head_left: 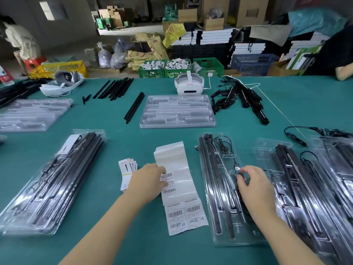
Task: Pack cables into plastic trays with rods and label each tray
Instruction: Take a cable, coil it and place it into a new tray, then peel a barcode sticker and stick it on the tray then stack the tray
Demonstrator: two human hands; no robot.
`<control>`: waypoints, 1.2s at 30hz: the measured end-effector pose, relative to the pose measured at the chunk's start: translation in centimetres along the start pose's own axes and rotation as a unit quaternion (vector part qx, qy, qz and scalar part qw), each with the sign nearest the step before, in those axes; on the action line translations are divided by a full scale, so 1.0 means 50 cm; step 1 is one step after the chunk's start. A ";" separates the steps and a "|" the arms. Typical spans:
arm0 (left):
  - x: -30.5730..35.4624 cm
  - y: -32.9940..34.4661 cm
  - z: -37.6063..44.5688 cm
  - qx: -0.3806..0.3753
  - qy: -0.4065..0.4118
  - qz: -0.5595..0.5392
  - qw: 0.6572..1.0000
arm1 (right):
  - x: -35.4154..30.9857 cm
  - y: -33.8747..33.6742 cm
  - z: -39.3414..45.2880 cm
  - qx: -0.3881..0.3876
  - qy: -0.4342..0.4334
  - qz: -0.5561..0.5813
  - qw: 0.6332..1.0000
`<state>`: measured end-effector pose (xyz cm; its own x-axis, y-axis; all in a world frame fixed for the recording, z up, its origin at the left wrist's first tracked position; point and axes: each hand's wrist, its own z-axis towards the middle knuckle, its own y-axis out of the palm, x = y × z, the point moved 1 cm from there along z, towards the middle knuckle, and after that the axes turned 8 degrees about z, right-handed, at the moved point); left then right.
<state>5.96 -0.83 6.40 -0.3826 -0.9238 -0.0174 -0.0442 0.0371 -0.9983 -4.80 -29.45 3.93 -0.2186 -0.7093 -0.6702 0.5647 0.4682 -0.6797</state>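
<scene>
Left hand [148, 178] on label sheet [179, 180], right hand [254, 183] pressing tray [215, 217]

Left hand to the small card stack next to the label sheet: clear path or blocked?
Probably clear. The left hand rests on the label sheet, and the card stack lies just to its left on bare table, with nothing between them. A short sideways slide should reach it.
</scene>
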 end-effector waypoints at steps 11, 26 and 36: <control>-0.008 0.015 0.032 0.084 -0.200 -0.380 0.899 | -0.087 0.026 -0.024 -0.068 -0.191 0.016 0.979; 0.022 -0.081 0.004 0.158 -0.054 -0.634 0.755 | -0.200 0.066 -0.017 -0.265 0.142 0.489 0.819; 0.037 -0.070 -0.020 0.062 0.023 -0.621 0.781 | -0.209 0.076 -0.006 -0.259 0.236 0.609 0.712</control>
<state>4.48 -2.28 9.93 -0.1485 -0.2026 0.9679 -0.3198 -0.9163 -0.2409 -0.64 -20.09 8.27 -0.1298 0.5863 -0.7996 0.2213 0.8033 0.5530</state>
